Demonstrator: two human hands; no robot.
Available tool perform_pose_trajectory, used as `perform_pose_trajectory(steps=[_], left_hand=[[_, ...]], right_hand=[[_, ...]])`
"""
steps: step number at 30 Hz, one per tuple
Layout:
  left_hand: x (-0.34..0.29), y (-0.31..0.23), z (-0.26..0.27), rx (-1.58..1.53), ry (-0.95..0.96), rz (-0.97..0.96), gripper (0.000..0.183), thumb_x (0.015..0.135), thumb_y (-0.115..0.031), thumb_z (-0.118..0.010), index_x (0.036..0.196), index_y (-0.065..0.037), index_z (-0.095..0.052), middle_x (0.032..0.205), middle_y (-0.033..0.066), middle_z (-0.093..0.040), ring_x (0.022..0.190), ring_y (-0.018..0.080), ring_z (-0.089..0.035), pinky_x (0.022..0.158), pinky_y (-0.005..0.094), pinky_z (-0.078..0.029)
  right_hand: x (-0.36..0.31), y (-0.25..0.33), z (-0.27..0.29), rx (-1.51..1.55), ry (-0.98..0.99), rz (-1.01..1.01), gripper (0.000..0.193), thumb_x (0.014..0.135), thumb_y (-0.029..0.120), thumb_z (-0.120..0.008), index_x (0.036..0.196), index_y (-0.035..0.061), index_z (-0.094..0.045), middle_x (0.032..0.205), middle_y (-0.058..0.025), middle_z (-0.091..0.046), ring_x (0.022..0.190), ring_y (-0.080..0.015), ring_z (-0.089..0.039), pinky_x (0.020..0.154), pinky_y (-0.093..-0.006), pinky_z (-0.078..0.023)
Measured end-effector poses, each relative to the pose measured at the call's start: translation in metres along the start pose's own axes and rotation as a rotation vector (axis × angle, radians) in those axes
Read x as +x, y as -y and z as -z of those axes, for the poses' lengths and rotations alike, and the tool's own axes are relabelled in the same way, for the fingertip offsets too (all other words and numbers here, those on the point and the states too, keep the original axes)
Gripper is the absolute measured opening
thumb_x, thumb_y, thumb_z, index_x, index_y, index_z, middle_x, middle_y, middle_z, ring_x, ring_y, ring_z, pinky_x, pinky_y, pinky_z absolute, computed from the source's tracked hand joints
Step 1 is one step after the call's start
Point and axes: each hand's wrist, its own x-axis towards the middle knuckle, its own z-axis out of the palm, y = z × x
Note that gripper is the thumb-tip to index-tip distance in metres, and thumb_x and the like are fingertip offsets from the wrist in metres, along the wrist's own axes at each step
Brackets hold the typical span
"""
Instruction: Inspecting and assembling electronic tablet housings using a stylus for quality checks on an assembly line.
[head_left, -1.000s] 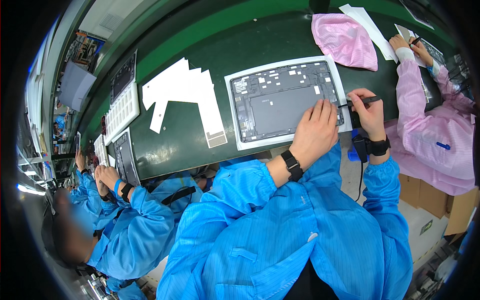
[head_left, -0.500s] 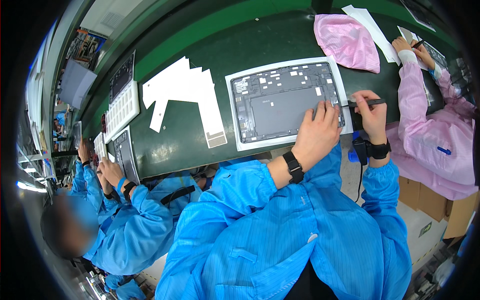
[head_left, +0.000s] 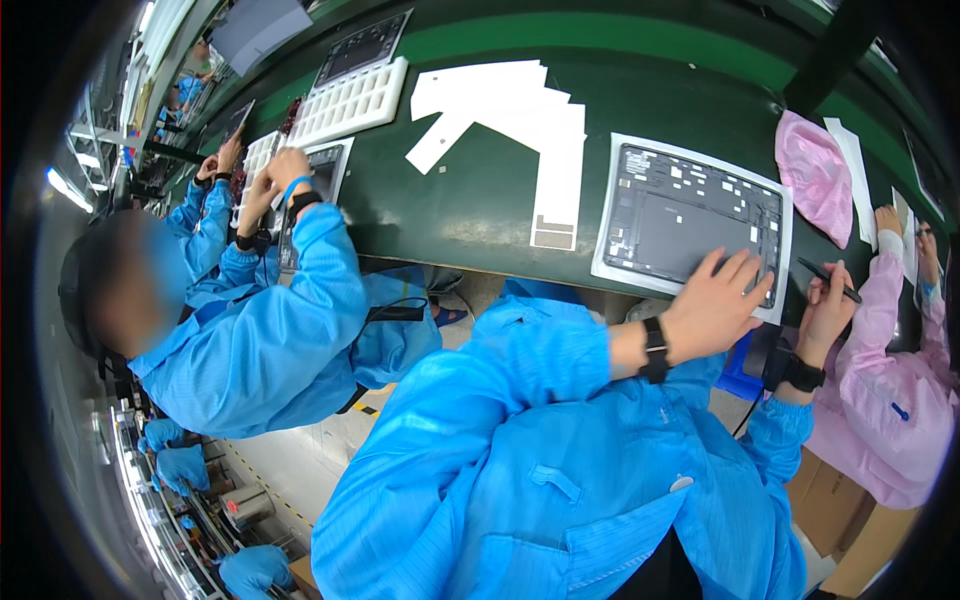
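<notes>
The view has swung left since a second ago: far more of the green bench and the neighbour in blue on the left now show, while the open tablet sits to the right of centre instead of in the middle. The tablet itself has not shifted on the bench; it lies flat, back cover off, in its white frame, at the near edge of the bench.

The left hand rests on the near right corner of the tablet as before, fingers spread and flat, pinning it rather than gripping anything. The right hand has changed more. Earlier it held its dark pen-like tool against the right edge of the tablet; now it has drawn back off that edge and hangs just right of the tablet, fingers curled closed round the tool, whose tip points up and left, apart from the tablet. That reads as a pause between touches on the tablet, with the head turned aside, and not as work finished, since the left hand keeps the tablet steadied.

Left of the tablet lie white paper sheets; beyond its far right corner is a pink cloth. Farther right, a person in a pink coat works on a separate piece.
</notes>
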Motion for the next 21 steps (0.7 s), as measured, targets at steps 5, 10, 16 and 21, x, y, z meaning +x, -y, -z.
perform_pose_trajectory(steps=[5,10,16,21], left_hand=[[-0.055,0.086,0.125,-0.067,-0.193,0.171,0.028,0.081,-0.014,-0.066,0.108,-0.007,-0.064,0.116,0.0129,-0.063,0.111,0.0305,-0.058,0.096,0.0428,-0.044],[-0.101,0.159,0.160,0.152,0.111,0.381,0.055,0.083,-0.030,-0.069,0.133,-0.013,-0.054,0.142,0.0060,-0.050,0.138,0.0276,-0.037,0.113,0.0516,-0.024],[-0.112,0.169,0.148,0.168,0.084,0.360,0.059,0.080,-0.038,-0.071,0.132,-0.015,-0.055,0.143,0.0028,-0.048,0.137,0.0264,-0.036,0.112,0.0539,-0.023],[-0.115,0.174,0.150,0.177,0.067,0.325,0.058,0.080,-0.039,-0.069,0.131,-0.014,-0.056,0.142,0.0026,-0.049,0.137,0.0264,-0.037,0.111,0.0540,-0.024]], right_hand=[[-0.054,0.033,-0.112,-0.190,0.126,-0.076,0.022,0.096,0.022,-0.059,0.086,0.0030,-0.061,0.065,-0.0028,-0.058,0.051,-0.0041,-0.047,0.045,-0.0178,-0.033],[-0.099,0.003,-0.236,-0.231,0.604,-0.141,0.018,0.094,0.019,-0.062,0.087,0.0024,-0.063,0.066,-0.0005,-0.060,0.055,-0.0043,-0.051,0.049,-0.0204,-0.039],[-0.110,-0.031,-0.275,-0.490,0.664,-0.057,0.025,0.091,0.022,-0.062,0.084,-0.0015,-0.063,0.057,-0.0056,-0.056,0.053,-0.0092,-0.050,0.049,-0.0279,-0.037],[-0.118,-0.034,-0.286,-0.560,0.664,0.016,0.023,0.092,0.021,-0.062,0.085,-0.0016,-0.063,0.060,-0.0069,-0.058,0.053,-0.0100,-0.051,0.049,-0.0285,-0.038]])
